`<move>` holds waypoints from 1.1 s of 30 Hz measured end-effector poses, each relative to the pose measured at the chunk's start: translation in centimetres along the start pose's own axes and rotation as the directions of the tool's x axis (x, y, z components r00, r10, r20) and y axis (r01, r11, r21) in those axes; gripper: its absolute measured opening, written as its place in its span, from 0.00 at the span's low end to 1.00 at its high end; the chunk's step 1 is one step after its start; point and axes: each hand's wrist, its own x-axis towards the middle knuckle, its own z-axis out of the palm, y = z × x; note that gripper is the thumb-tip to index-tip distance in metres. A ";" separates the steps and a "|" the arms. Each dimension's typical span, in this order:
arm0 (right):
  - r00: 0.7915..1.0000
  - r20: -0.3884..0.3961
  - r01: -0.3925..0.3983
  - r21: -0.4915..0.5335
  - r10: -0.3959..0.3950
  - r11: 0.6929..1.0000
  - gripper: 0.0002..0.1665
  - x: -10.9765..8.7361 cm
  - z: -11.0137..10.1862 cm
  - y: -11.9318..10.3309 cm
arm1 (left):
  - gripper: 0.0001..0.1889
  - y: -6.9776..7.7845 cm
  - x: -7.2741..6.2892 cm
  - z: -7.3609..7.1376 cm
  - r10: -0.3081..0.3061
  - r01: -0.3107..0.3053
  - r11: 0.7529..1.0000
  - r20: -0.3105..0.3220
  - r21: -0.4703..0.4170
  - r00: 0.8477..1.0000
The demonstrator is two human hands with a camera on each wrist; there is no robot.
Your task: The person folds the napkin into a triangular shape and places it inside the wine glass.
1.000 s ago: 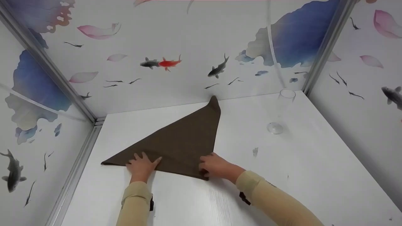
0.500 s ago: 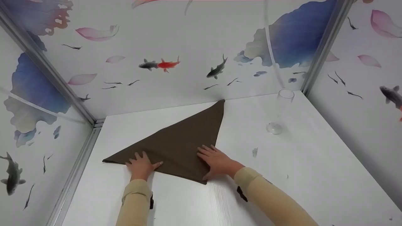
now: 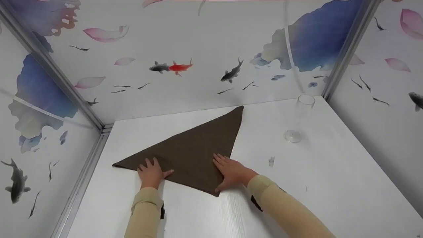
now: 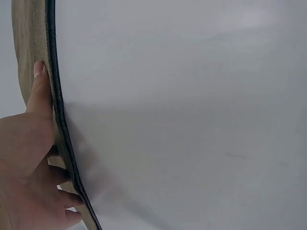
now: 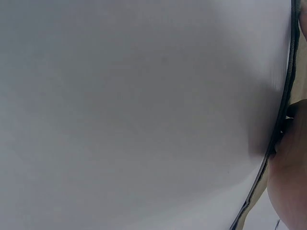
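A dark brown cloth (image 3: 191, 145), folded into a triangle, lies on the white table. One point reaches the back edge, another points left, and the third points toward the front. My left hand (image 3: 152, 172) rests with spread fingers on the cloth's near left edge; in the left wrist view its thumb (image 4: 41, 88) lies along the layered hem. On the near right edge, my right hand (image 3: 233, 172) lies flat, fingers straight on the cloth and thumb close to the front corner. The right wrist view shows only part of that hand (image 5: 290, 172) beside the dark hem (image 5: 283, 105).
A clear tall glass (image 3: 292, 136) with a round foot stands at the back right of the table (image 3: 330, 185). A small grey mark (image 3: 271, 161) shows on the tabletop. Printed white walls (image 3: 198, 39) enclose the back and both sides.
My right hand has gone from gripping the cloth's right edge to lying flat on it. The cloth's raised far tip has come down and shifted right. My left hand stays on its edge.
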 end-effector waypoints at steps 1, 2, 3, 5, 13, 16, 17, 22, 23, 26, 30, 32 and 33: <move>1.000 0.001 -0.004 -0.003 0.004 1.000 0.69 -0.1 0.0 -0.1 | 0.54 0.1 0.0 0.0 0.000 0.000 1.000 -0.003 -0.003 1.000; 1.000 -0.001 -0.006 -0.005 0.006 1.000 0.69 -0.2 0.0 -0.1 | 0.54 0.2 0.0 0.0 -0.002 0.002 1.000 -0.002 -0.006 1.000; 1.000 -0.001 -0.009 -0.009 0.009 1.000 0.69 -0.3 0.0 -0.2 | 0.54 0.2 0.1 0.1 -0.006 0.006 1.000 -0.002 -0.008 1.000; 1.000 0.002 -0.017 -0.008 0.017 1.000 0.69 -0.5 0.0 -0.3 | 0.55 0.5 0.3 0.3 -0.019 0.019 1.000 0.004 -0.004 1.000; 0.997 0.012 -0.076 0.034 0.075 0.997 0.71 -1.0 0.0 -0.9 | 0.50 1.9 0.0 0.5 -0.058 0.058 0.998 -0.002 0.017 0.998; 0.995 0.016 -0.099 0.050 0.098 0.994 0.71 -1.2 0.1 -1.1 | 0.47 2.4 0.0 0.5 -0.049 0.048 0.998 0.025 0.036 0.998; 0.994 0.017 -0.106 0.052 0.105 0.993 0.71 -1.3 0.1 -1.2 | 0.46 2.6 0.0 0.6 -0.045 0.043 0.998 0.034 0.040 0.998; 0.992 0.010 -0.125 0.052 0.125 0.991 0.71 -1.5 0.3 -1.4 | 0.41 3.4 0.1 0.4 -0.010 0.008 0.999 0.046 0.038 0.999; 0.992 0.006 -0.129 0.055 0.129 0.990 0.71 -1.6 0.3 -1.4 | 0.40 3.6 0.1 0.4 0.002 -0.003 0.999 0.047 0.034 0.999; 0.990 0.000 -0.139 0.063 0.140 0.988 0.71 -1.9 0.4 -1.5 | 0.42 4.2 -0.1 0.5 0.033 -0.034 0.999 0.062 0.025 0.998; 0.987 -0.004 -0.158 0.076 0.159 0.984 0.72 -2.3 0.7 -1.5 | 0.47 4.9 -0.7 0.6 0.066 -0.066 0.998 0.082 -0.002 0.994; 0.985 -0.010 -0.169 0.079 0.170 0.982 0.72 -2.5 0.8 -1.5 | 0.50 5.2 -1.0 0.5 0.086 -0.084 0.996 0.091 -0.024 0.992; 0.984 -0.010 -0.174 0.080 0.175 0.981 0.73 -2.6 0.9 -1.5 | 0.51 5.3 -1.2 0.5 0.099 -0.097 0.995 0.093 -0.033 0.991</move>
